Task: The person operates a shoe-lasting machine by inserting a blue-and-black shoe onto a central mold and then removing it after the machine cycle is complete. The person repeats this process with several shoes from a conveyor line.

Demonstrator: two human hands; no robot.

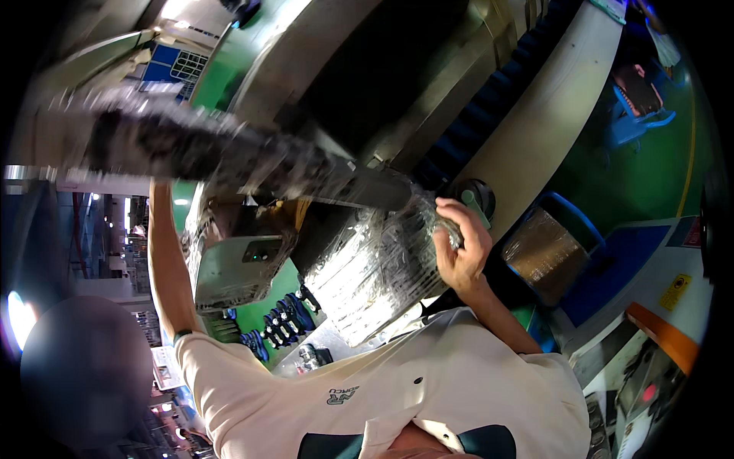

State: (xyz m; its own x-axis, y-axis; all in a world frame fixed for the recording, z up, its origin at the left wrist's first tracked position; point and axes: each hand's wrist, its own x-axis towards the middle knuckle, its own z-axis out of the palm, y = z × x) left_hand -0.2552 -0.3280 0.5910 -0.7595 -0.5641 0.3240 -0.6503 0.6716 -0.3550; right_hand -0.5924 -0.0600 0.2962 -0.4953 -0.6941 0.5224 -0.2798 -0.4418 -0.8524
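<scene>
A long dark bar-shaped bundle (267,164) wrapped in clear plastic film stretches from the upper left toward the middle, blurred at its left end. My right hand (465,249) is at its right end, fingers and thumb curled around crumpled clear plastic film (424,218). My left forearm (172,260) reaches up behind the bundle, which hides the left hand and its fingers. Below the bundle's right end is a bulky film-wrapped block (375,268), shiny under the light. A grey-green box-like piece (233,268), also in film, sits nearer my left arm.
A conveyor-like machine with a dark belt (382,69) fills the top. At right, a blue-framed cart (550,252) carries a film-wrapped brown box. A blue chair (638,115) stands on green floor farther right. Several blue-and-black parts (287,317) lie below the boxes.
</scene>
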